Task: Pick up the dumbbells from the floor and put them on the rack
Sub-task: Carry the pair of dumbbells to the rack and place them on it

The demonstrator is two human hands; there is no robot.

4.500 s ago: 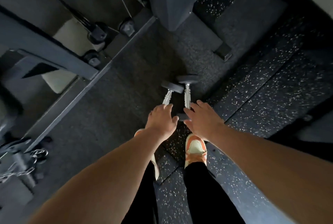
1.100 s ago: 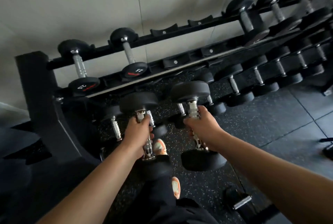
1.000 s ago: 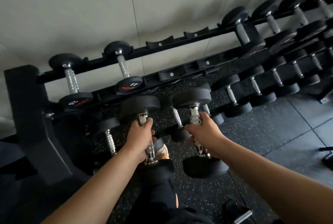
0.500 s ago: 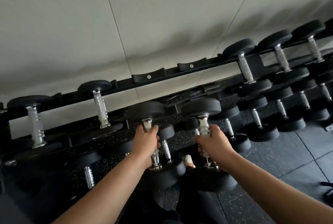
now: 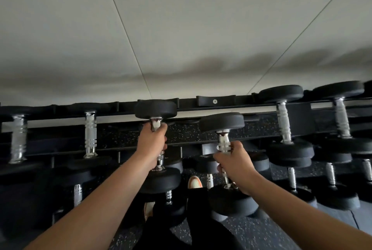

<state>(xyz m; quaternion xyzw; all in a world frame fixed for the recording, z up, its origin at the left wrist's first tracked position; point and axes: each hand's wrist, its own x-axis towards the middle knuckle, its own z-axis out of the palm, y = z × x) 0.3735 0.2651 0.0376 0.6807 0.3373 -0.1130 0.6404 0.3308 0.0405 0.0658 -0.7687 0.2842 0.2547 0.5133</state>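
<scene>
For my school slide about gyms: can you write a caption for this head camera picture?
Left hand and right hand each lift a dumbbell toward the rack.

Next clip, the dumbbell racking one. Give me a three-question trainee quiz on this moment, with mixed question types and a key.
1. True or false: the left hand and the right hand each grip a dumbbell by its chrome handle.
2. Multiple choice: which held dumbbell has its far head closer to the rack's top rail? A) left dumbbell B) right dumbbell C) neither, both lie on the floor
3. Fill in: directly above the right dumbbell, the top rail has an ____ cradle.

Key
1. True.
2. A. Its far head is up at the rail, while the right one is lower and nearer the person.
3. Empty.
</scene>
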